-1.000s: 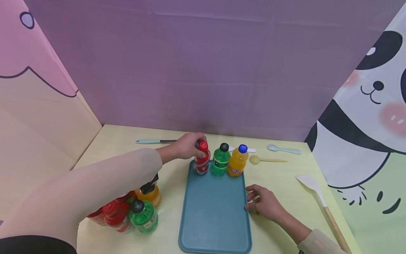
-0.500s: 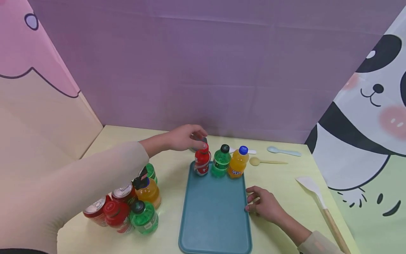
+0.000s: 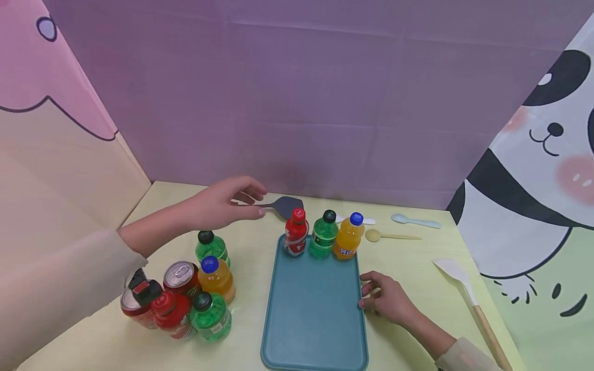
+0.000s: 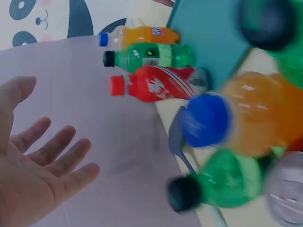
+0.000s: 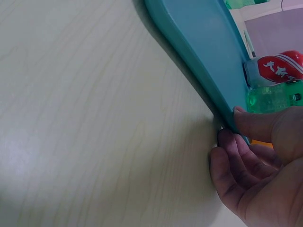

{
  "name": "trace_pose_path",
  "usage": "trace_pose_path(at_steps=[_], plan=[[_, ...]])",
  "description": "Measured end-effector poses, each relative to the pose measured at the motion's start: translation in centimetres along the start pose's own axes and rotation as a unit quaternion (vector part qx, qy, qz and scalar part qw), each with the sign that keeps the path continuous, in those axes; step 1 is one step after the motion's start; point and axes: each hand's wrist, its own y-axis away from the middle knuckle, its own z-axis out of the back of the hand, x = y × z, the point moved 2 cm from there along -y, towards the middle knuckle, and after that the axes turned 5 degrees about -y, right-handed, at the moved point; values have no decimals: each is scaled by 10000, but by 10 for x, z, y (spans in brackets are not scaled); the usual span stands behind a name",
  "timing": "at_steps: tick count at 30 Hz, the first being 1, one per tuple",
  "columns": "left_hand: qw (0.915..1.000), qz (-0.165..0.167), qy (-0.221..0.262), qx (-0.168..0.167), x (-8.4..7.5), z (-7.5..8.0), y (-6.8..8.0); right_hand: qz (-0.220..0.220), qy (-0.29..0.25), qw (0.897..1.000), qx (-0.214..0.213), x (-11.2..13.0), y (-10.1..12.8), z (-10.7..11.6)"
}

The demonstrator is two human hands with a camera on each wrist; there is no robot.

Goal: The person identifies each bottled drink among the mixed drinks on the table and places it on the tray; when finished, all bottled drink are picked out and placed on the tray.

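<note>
Left hand [image 3: 223, 206], fingers spread and empty, hovers at centre left, just left of the upright red bottle [image 3: 296, 233] on the teal tray's [image 3: 313, 309] far edge. Right hand [image 3: 387, 301], fingers curled, touches the tray's right rim. Green bottle [image 3: 323, 234] and orange bottle [image 3: 348, 237] stand alongside.

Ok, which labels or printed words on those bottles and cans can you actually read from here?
Red bottle on the tray: white characters on the label, the first reads "大"; the rest is cut off.
Orange bottle on the tray: a blue logo, too small to read.
Green bottle on the tray: dark label patch, unreadable.
Cans and bottles left of the tray: print too small or blurred.
</note>
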Motion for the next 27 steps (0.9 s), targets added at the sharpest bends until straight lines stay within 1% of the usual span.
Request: trace_pose_path(at_steps=[4, 7, 10, 13, 16, 19, 22, 25, 27], plan=[[9995, 148, -209, -206, 13, 4, 33, 1, 31, 10000, -38, 3, 0, 0], [9987, 246, -250, -377, 23, 3, 60, -62, 40, 10000, -52, 4, 0, -1], [9977, 280, -294, -549, 31, -2, 87, -133, 80, 9998, -88, 4, 0, -2], [9959, 364, -422, -712, 40, -8, 111, -83, 123, 9998, -105, 4, 2, -2], [9935, 534, -543, -849, 48, -14, 133, -9, 107, 9999, -88, 5, 2, -1], [9926, 701, -510, -855, 57, -17, 152, 52, 76, 9999, -44, 5, 2, -1], [9930, 764, -466, -766, 66, -22, 168, 70, 59, 10000, -17, 4, 3, -2], [9937, 744, -489, -687, 74, -28, 178, 106, 48, 9999, 0, 4, 4, -3], [9946, 743, -420, -598, 77, -32, 183, 117, 43, 9999, -16, 4, 3, -3]])
